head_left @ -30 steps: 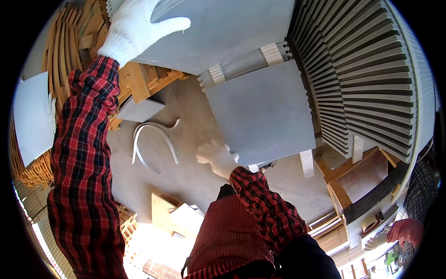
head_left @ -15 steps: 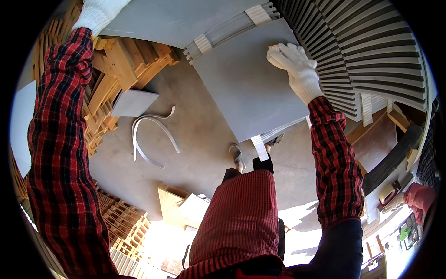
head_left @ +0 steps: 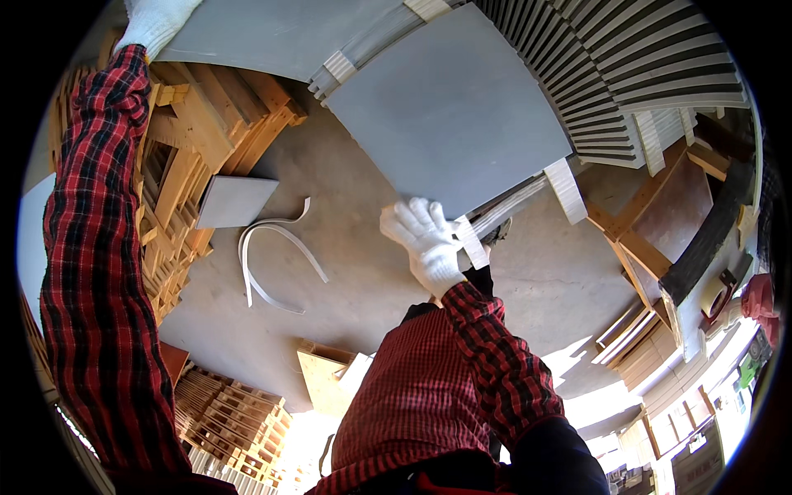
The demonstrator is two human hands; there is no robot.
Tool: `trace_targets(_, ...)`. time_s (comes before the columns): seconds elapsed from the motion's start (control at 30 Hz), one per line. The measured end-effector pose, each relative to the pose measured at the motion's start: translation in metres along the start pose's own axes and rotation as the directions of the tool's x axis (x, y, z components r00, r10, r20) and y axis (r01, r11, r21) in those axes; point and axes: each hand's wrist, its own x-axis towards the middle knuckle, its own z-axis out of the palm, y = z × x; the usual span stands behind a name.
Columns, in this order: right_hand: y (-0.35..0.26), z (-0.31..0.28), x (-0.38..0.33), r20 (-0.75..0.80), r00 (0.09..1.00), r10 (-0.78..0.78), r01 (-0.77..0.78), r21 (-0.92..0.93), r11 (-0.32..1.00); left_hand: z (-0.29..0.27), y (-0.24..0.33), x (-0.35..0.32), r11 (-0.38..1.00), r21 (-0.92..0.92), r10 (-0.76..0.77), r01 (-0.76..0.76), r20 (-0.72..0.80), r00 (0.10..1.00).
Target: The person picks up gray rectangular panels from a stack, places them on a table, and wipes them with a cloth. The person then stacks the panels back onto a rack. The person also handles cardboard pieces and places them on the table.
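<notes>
Bright daylight falls from the near right, blowing out the floor (head_left: 577, 396) there into glare. Hard shadows lie near. Fisheye bends the far edges; the focus is sharp.

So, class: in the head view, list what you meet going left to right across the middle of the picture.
Red plaid sleeve → wooden pallets → loose white strap → right hand → grey slab → stack of ribbed panels.
</notes>
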Motion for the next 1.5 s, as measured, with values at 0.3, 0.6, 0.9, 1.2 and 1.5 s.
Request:
trace_targets(0.3, 0.121, 0.001, -0.017, -0.781, 0.356, 0.513, -0.031, 0.539, 0.842, -0.005, 0.008, -0.003, 0.998, 0.048, -0.048, 0.047, 0.013, 0.999)
trace_targets(0.6, 0.024, -0.023, 0.003, -0.173, 0.985, 0.016, 0.102, 0.651, 0.752, -0.002, -0.001, -0.001, 0.999, 0.053, -0.007, 0.007, 0.01, 1.0)
trace_targets(0.9, 0.1, -0.051, 0.053, -0.631, 0.648, 0.426, -0.13, 0.46, 0.879, -0.009, -0.009, 0.004, 0.998, 0.056, -0.018, 0.016, 0.033, 0.999)
trace_targets(1.2, 0.046, 0.022, -0.002, -0.644, 0.718, 0.265, 0.376, 0.679, 0.631, -0.007, -0.006, 0.005, 0.995, 0.09, -0.047, 0.044, 0.03, 0.998)
trace_targets(1.5, 0.041, 0.006, 0.087, -0.497, 0.867, 0.038, 0.169, 0.365, 0.915, -0.014, 0.011, 0.019, 0.983, 0.16, -0.109, 0.096, 0.079, 0.991)
